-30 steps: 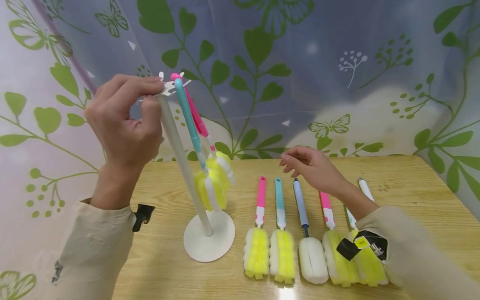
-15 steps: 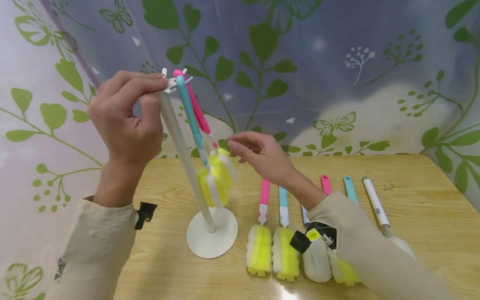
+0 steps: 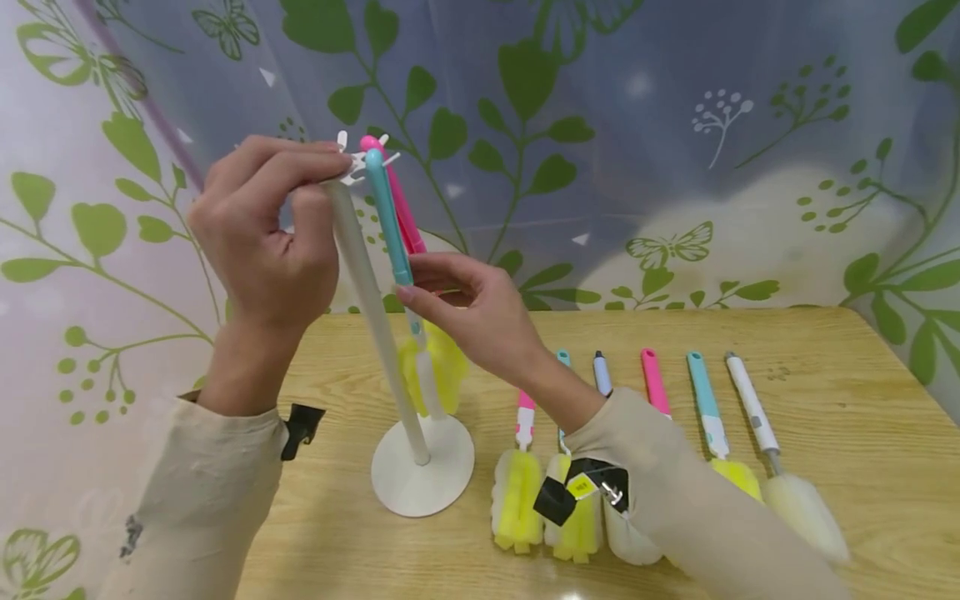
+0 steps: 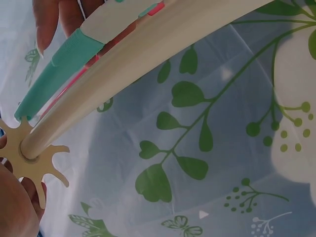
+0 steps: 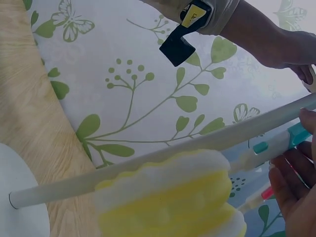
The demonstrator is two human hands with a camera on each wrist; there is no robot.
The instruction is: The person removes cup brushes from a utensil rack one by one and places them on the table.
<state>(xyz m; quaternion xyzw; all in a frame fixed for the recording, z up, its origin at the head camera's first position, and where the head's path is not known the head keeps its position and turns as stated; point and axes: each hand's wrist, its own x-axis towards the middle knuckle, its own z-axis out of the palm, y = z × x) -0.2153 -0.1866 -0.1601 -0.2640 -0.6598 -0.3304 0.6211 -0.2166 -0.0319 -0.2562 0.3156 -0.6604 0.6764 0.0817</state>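
A white stand (image 3: 365, 292) with a round base leans slightly to the left on the table. My left hand (image 3: 266, 217) grips the hooked top plate (image 4: 35, 168) of the stand. From its hooks hang a teal-handled sponge brush (image 3: 384, 208) and, behind it, a pink-handled sponge brush (image 3: 406, 215). My right hand (image 3: 483, 317) pinches the teal handle near its lower end, thumb in front and fingers behind. In the right wrist view, the yellow-and-white sponge head (image 5: 163, 195) hangs beside the pole. My right hand partly hides the pink brush.
Several more brushes lie in a row on the wooden table (image 3: 330, 367) to the right, among them a pink one (image 3: 654, 379), a teal one (image 3: 705, 400) and a white one (image 3: 752, 408). My right forearm covers some. A leaf-patterned curtain (image 3: 675, 167) stands behind.
My right hand has moved left from over the row of brushes to the hanging teal brush and taken hold of its handle. My left hand stays on the stand's top.
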